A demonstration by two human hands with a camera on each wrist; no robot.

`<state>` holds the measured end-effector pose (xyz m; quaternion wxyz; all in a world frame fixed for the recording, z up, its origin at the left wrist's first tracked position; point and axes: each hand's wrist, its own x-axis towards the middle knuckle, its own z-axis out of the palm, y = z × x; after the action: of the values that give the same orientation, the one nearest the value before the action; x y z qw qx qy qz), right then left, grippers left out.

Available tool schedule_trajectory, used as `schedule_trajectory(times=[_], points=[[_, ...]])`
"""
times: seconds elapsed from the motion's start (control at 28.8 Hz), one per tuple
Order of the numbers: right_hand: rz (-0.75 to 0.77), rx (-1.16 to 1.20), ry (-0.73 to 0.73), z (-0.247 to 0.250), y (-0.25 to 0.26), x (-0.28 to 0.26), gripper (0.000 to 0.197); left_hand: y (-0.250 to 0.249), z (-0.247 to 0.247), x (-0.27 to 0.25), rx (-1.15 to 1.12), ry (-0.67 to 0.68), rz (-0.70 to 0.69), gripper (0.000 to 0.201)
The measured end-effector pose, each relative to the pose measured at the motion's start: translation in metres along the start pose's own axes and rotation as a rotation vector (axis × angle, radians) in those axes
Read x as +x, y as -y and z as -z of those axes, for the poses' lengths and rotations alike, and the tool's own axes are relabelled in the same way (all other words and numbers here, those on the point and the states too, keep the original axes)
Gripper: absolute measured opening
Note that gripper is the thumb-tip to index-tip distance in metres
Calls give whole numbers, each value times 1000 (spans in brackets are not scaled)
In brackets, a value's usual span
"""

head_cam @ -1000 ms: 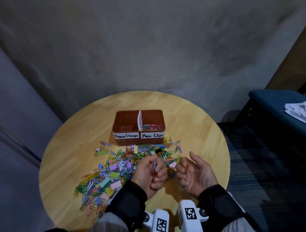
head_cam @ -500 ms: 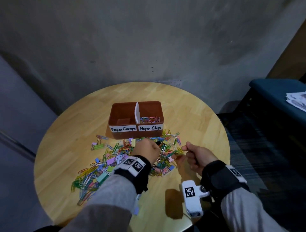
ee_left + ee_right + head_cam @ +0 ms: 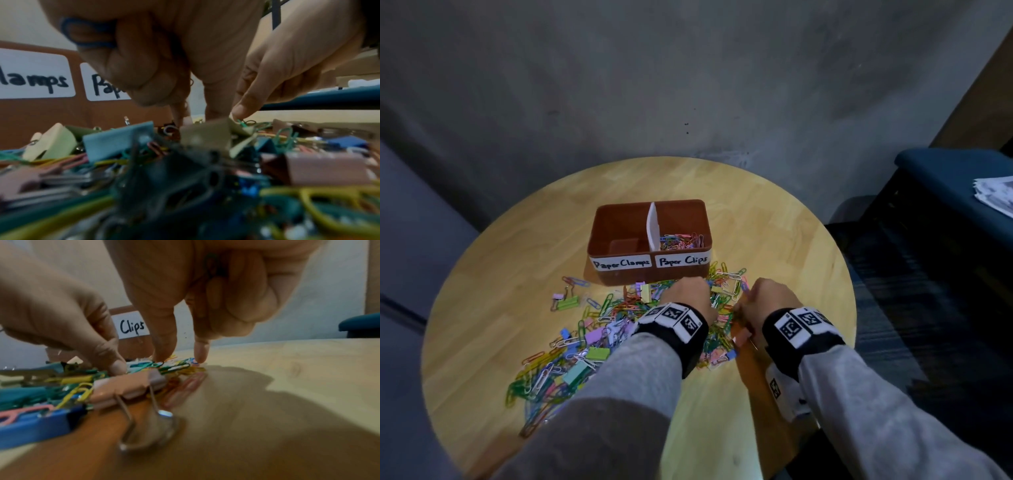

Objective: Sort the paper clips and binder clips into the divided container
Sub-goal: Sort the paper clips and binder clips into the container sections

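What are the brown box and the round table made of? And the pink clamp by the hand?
The brown box looks like smooth moulded plastic: thin even walls, rounded corners, a dull sheen. The round table looks like pale wood, with grain and joined strips showing under a smooth finish. The pink clamp seems to be painted metal with bare shiny wire handles, though blur leaves that open.

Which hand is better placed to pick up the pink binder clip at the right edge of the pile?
Right. The pink binder clip with wire handles lies close under the right hand, while the left hand is farther off and holds a blue paper clip in its curled fingers.
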<state>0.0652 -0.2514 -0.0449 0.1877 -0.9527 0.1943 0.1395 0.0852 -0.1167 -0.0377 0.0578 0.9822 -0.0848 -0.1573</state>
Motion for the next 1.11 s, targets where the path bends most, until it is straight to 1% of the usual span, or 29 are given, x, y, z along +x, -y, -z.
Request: schedule_trajectory(times=[0.14,0.21,0.28,0.38,0.45,0.52,0.59,0.66,0.73,0.8,0.87,0.94,0.97,1.01,1.11], points=[[13,-26,40,-3,6,5,20,5,2,2,-95,17,0,23],[8,0,48,-6,6,7,17,12,2,2,-192,32,29,23],[14,22,47,-7,5,7,14,20,-1,2,-338,43,48,21],[55,18,37,-9,5,4,16,32,-3,-6,-513,33,19,27],[90,16,19,-8,7,-3,18,38,-3,-14,-586,33,-12,32],[105,65,-16,-6,9,-10,16,43,-4,-22,-645,35,-24,37],[105,151,-31,-3,10,-16,11,46,-7,-28,-666,47,-37,38],[120,249,11,-1,11,-22,16,49,-10,-34,-664,42,-66,34],[133,430,110,2,13,-29,26,51,-11,-40,-657,14,-103,29],[70,662,242,6,15,-38,30,51,-10,-48,-617,-25,-128,25],[-48,860,382,9,14,-45,26,51,-11,-56,-596,-47,-133,23],[-93,930,496,8,12,-51,20,51,-15,-64,-618,-58,-121,23],[-74,916,507,6,11,-55,19,51,-17,-67,-623,-63,-116,23],[-28,875,482,4,10,-58,20,51,-19,-70,-618,-62,-112,23],[125,782,335,-6,11,-67,31,51,-21,-78,-598,-56,-122,26]])
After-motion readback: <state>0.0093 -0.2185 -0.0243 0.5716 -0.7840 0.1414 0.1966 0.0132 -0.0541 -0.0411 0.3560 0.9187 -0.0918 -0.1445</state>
